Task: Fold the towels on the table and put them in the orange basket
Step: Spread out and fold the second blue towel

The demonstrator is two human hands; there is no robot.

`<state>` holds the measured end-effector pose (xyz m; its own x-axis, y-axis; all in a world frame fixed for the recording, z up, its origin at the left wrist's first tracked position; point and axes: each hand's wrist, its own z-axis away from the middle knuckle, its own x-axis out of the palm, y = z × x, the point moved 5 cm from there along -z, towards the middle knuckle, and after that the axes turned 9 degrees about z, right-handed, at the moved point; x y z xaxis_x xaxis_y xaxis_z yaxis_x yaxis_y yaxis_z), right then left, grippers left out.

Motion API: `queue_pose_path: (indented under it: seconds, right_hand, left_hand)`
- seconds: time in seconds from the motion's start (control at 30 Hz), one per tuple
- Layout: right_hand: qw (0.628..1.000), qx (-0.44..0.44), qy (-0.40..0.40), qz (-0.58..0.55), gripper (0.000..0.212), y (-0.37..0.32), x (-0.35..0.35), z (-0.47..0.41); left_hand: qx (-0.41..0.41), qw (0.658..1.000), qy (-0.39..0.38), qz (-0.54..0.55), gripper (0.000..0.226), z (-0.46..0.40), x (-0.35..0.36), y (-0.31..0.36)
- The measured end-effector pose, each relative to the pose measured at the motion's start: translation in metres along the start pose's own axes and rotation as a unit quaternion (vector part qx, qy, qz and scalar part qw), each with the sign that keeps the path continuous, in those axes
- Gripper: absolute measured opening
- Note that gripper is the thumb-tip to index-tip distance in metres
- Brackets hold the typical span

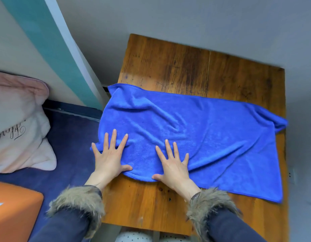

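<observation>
Blue towel spread across the wooden table, rumpled and a bit skewed, far-left corner hanging just past the table's left edge, right end bunched up at the right edge. Near-right corner lying flat close to the front right of the table. Looks like a single layer mostly, hard to say for sure with all the wrinkles.

Both hands flat on the near-left part of the towel, palms down, fingers fanned wide, not gripping anything. Left hand sitting right on the towel's left edge, thumb tucked against the fold at the near hem. Right hand just beside it, thumb on the near hem where the cloth curves over bare wood. Hands near each other but not touching, with a strip of blue between them.

Dark sleeves with shaggy fur cuffs on both wrists.

Orange basket way down at the lower left, only a corner of it in view, well apart from the towel. Sitting on a dark blue bed surface next to the table. Pale pink pillow with some cursive lettering further back on that bed, against the wall. Teal stripe running down the wall behind.
</observation>
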<state>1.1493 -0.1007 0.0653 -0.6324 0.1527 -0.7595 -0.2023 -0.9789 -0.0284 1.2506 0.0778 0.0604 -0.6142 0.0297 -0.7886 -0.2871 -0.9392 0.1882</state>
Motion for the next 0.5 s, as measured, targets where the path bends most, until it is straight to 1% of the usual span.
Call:
queue_pose_path:
  seconds: [0.07, 0.13, 0.27, 0.37, 0.5]
  right_hand:
    - [0.999, 0.005, 0.039, 0.007, 0.089, 0.003, -0.008, 0.001]
    - [0.996, 0.021, 0.087, 0.01, 0.076, 0.01, -0.021, -0.006]
    - [0.991, 0.04, 0.128, -0.002, 0.067, 0.023, -0.053, -0.04]
    - [0.99, 0.058, 0.129, -0.013, 0.065, 0.034, -0.075, -0.07]
    - [0.991, 0.096, 0.088, -0.035, 0.071, 0.059, -0.088, -0.098]
  left_hand:
    - [-0.007, 1.0, 0.009, 0.017, 0.111, 0.007, 0.003, -0.002]
    - [0.002, 0.999, 0.028, 0.033, 0.099, 0.006, 0.001, 0.0]
    - [0.043, 0.994, 0.088, 0.046, 0.082, -0.026, -0.025, 0.014]
    - [0.087, 0.989, 0.103, 0.055, 0.078, -0.062, -0.049, 0.033]
    - [0.113, 0.99, 0.079, 0.028, 0.077, -0.105, -0.068, 0.05]
